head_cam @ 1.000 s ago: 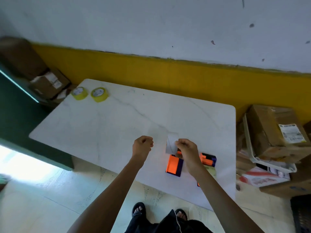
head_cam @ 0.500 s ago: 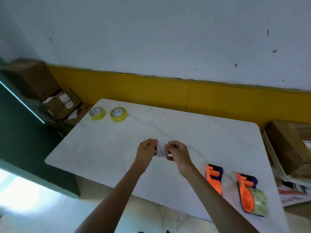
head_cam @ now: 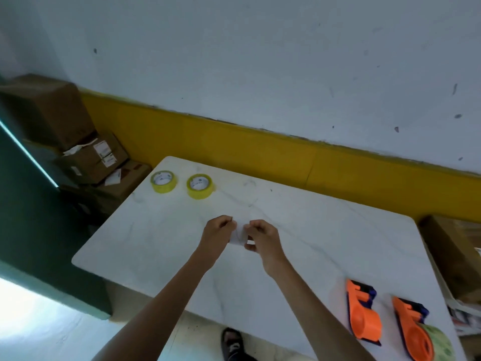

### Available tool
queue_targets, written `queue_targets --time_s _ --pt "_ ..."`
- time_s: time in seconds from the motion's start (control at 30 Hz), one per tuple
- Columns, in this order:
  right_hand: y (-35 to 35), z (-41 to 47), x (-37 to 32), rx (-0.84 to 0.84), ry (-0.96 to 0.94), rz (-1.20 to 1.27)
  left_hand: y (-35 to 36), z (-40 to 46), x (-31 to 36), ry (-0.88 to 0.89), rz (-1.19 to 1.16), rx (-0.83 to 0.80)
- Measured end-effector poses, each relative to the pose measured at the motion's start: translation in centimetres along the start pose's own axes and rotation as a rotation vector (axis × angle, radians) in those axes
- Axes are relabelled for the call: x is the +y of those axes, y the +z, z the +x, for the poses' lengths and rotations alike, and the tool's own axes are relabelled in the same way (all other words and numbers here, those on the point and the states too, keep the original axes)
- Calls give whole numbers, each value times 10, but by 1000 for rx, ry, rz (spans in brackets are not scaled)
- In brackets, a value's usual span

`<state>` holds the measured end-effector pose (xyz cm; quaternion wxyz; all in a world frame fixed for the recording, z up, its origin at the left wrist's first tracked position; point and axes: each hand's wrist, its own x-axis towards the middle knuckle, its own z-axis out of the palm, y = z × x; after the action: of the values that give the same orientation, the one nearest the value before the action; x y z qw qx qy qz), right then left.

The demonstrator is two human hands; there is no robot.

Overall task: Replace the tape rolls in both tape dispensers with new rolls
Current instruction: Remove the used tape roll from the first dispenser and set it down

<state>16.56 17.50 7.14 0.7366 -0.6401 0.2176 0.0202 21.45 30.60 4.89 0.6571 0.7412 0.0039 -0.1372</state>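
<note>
Marble table (head_cam: 156, 243); both hands (head_cam: 242, 235) pinching clear tape strip (head_cam: 239, 237); one dispenser (head_cam: 363, 312) empty.

Your table (head_cam: 325, 230) is white marble with faint grey veins. On it you have two yellow tape rolls (head_cam: 164, 181) with white cores, and two dispensers (head_cam: 363, 312) — bright orange with dark blue trim. Behind them the wall (head_cam: 260, 61) is pale, speckled with dark marks, over a mustard-yellow band (head_cam: 260, 149). Brown boxes (head_cam: 91, 157) — white labels.
</note>
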Motion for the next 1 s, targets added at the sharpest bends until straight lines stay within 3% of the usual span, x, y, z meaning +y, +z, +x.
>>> queue_targets --time_s 0.73,1.0 --pt "53 209 11 172 153 2 -32 212 -20 -116 168 -170" --pt "64 274 40 436 178 -36 -16 272 -45 178 709 -221"
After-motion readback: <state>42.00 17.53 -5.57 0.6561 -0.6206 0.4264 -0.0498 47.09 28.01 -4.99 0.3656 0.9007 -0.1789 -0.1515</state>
